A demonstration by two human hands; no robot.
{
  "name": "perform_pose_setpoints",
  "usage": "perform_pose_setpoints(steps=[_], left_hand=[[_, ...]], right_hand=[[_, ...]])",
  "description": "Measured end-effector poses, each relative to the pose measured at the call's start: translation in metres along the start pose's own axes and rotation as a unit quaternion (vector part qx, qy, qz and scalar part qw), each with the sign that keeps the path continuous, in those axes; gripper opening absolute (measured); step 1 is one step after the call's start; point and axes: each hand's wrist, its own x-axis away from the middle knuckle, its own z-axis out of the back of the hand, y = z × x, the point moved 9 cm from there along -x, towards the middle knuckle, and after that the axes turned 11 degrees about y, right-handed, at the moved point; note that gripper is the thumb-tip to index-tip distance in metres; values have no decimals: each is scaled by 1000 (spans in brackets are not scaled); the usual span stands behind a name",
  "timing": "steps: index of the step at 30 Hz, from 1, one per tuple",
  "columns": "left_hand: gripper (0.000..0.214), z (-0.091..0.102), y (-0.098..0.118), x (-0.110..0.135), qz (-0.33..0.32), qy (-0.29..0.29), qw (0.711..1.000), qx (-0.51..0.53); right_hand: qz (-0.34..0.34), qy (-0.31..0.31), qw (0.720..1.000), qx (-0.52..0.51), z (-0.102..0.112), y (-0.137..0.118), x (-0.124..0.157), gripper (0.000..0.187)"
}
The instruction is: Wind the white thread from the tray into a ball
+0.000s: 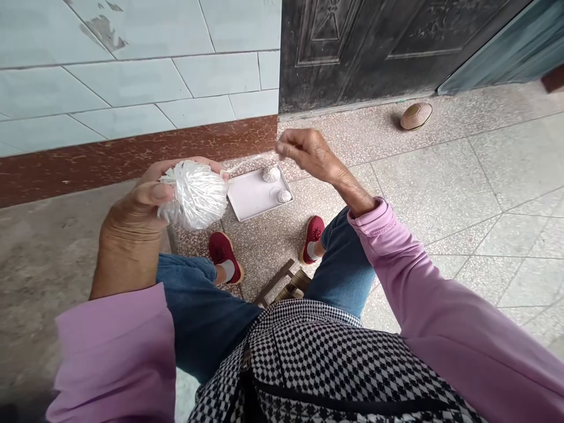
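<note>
My left hand [141,217] is wrapped round a ball of shiny white plastic string [196,195], thumb pressed on its near side. A strand [240,168] runs from the ball up to my right hand [308,153], whose fingertips are pinched on it, raised over the floor. Below the hands a white tray [251,197] lies on the tiles with two smaller white balls, one [271,173] at its far edge and one [284,195] at its right edge.
I sit on a low wooden stool [282,285], knees apart, red shoes [225,249] on the speckled floor. A tiled wall with a red skirting [132,153] is to the left, a dark metal door [374,47] ahead. A tan slipper-like object [416,116] lies by the door.
</note>
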Motion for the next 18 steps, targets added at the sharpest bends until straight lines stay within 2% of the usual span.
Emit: perform_pose_setpoints(steps=[3,6,9,12,15,18], left_hand=[[87,-6,-7,-3,2,-15,1000,18],[75,-14,-6,-8,5,-21,1000,22],[64,-19,-1,-11,21,-22,999,14],[61,-18,6,-12,35,-16,999,-26],[63,-18,12,-13,41,-6,997,-63],[65,-24,17,-14,30,-2,996,-79]], right_hand=[[-21,-3,999,-25,-14,-6,6,70],[-47,-9,993,-104,-33,-12,11,73],[-40,-70,980,-183,-62,-21,15,76],[-37,-121,969,-211,-82,-23,16,68],[-36,-131,967,-215,-89,-22,13,65],[-31,-130,965,-228,-90,-24,12,73]])
